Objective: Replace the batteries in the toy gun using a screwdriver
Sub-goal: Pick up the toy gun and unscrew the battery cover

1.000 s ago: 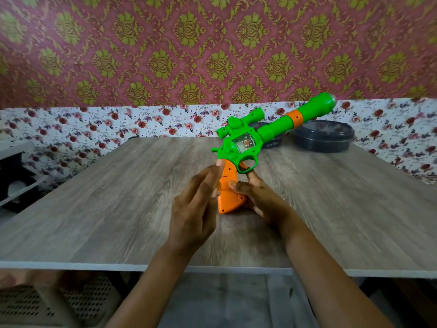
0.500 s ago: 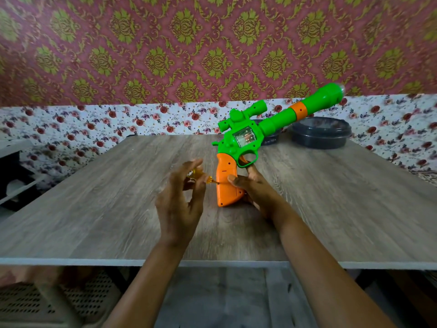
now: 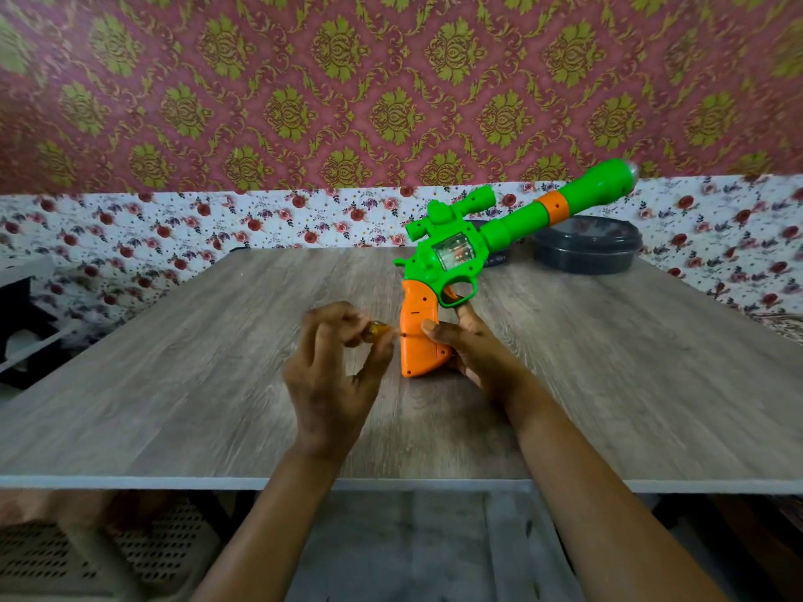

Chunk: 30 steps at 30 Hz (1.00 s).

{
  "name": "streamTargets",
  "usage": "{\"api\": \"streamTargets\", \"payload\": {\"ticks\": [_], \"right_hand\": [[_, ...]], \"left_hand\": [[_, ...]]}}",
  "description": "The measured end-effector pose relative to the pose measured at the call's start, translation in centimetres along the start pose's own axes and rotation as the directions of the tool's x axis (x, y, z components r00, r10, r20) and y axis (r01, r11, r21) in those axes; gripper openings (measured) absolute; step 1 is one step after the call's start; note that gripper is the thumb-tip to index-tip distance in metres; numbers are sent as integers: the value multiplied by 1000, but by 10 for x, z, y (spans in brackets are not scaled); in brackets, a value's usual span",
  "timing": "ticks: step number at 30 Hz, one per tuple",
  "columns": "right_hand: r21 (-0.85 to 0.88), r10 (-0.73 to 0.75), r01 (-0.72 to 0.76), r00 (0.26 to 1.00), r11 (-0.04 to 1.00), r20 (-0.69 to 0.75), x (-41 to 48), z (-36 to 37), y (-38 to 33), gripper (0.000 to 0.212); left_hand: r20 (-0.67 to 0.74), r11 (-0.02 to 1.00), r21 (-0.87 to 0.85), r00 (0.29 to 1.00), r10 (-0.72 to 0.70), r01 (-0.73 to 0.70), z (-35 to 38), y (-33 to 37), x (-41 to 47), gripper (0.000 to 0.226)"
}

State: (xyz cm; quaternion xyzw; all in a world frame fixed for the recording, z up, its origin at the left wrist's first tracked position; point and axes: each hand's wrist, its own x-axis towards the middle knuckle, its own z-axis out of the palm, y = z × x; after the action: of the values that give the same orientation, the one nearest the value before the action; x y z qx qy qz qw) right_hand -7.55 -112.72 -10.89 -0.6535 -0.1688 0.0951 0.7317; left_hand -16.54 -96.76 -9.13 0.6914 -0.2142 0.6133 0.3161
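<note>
Head view: right hand [image 3: 473, 354] grips the orange grip of the toy gun [image 3: 460, 254], butt on the wooden table [image 3: 174, 384], while left hand [image 3: 334, 375] pinches a small screwdriver [image 3: 379, 330] against it.

Head-worn view, forward-down, close over the table [image 3: 174, 384].

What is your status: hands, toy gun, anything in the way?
Left hand pinches screwdriver, tip at the orange grip. Right hand holds toy gun by that grip, barrel raised. Nothing blocking; dark container sits behind.
</note>
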Motion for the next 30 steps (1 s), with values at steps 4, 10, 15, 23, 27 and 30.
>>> {"api": "streamTargets", "payload": {"ticks": [4,10,15,23,27,30], "right_hand": [[-10,-3,3,1000,1000,0,0,0,-1,69],[6,6,-6,1000,1000,-3,-1,1,-3,63],[-15,-7,7,1000,1000,13,-4,2,-5,59],[11,-15,15,1000,1000,15,-2,3,-4,56],[17,-13,13,1000,1000,16,-2,2,-2,59],[6,-10,10,1000,1000,23,-1,1,-1,60]], "left_hand": [[30,999,-47,999,-11,13,0,4,1,28],[85,999,39,996,19,-22,-2,5,3,30],[165,996,63,985,51,-63,0,4,0,40],[102,996,40,992,81,-85,-1,3,-1,33],[40,999,-32,998,38,-37,0,2,-1,24],[-17,998,-56,1000,-26,25,0,1,-3,29]]}}
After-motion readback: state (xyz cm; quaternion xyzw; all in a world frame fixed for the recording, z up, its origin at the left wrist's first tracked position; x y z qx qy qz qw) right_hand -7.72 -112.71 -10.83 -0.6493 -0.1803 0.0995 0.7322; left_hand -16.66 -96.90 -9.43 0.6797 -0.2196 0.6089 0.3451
